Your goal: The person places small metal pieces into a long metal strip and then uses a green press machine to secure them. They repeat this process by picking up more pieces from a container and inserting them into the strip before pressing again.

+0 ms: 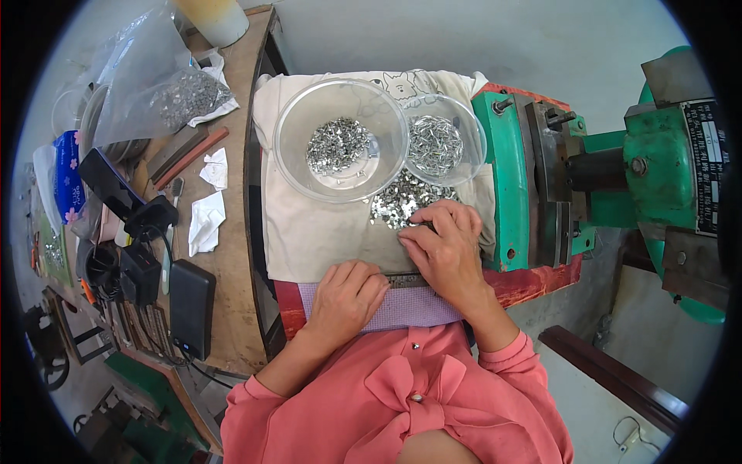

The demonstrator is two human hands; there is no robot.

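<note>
On the cloth lies a loose pile of small shiny metal pieces (403, 203). My right hand (450, 251) is at its near edge, thumb and forefinger drawn together; whatever is between them is too small to make out. Closer to me, a narrow dark metal strip (405, 280) lies crosswise. My left hand (346, 300) is closed at the strip's left end, its fingers curled and hiding that end. Behind the pile stand a large clear plastic tub (290, 166) with small metal pieces and a smaller clear tub (474, 127) holding slim metal pins.
A green machine vise (506, 193) borders the cloth (301, 240) on the right, beside a green machine (657, 155). The wooden table (232, 309) at left carries a black power bank (192, 309), a phone on a stand (112, 179), and a plastic bag of metal pieces (189, 97).
</note>
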